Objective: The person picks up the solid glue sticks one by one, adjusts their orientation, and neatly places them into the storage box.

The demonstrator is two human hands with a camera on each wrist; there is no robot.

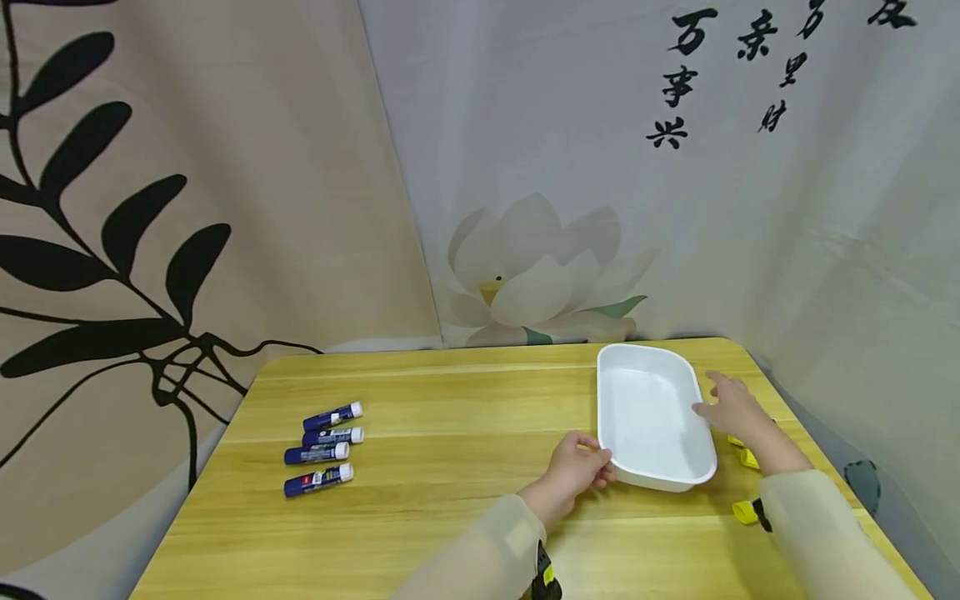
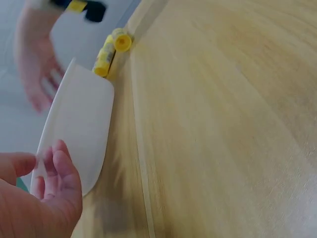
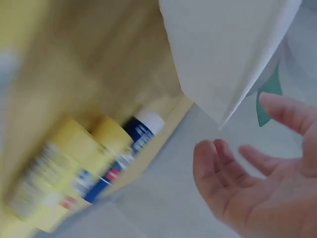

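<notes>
A white rectangular plastic tray (image 1: 652, 417) is at the right part of the table. My left hand (image 1: 576, 471) holds its near left rim, thumb at the edge and fingers against the outer wall, as the left wrist view shows of the hand (image 2: 47, 193). My right hand (image 1: 738, 408) is by the tray's right side with fingers spread. In the right wrist view a gap shows between the right hand (image 3: 257, 173) and the tray's corner (image 3: 218, 74). Whether the tray's base touches the table is hidden.
Several blue glue sticks with white caps (image 1: 318, 452) lie in a column at the table's left. Yellow glue sticks (image 1: 745, 512) lie at the right, partly behind my right arm; a blue one (image 3: 141, 131) is beside them. A printed curtain (image 1: 525, 167) hangs behind the wooden table (image 1: 450, 400).
</notes>
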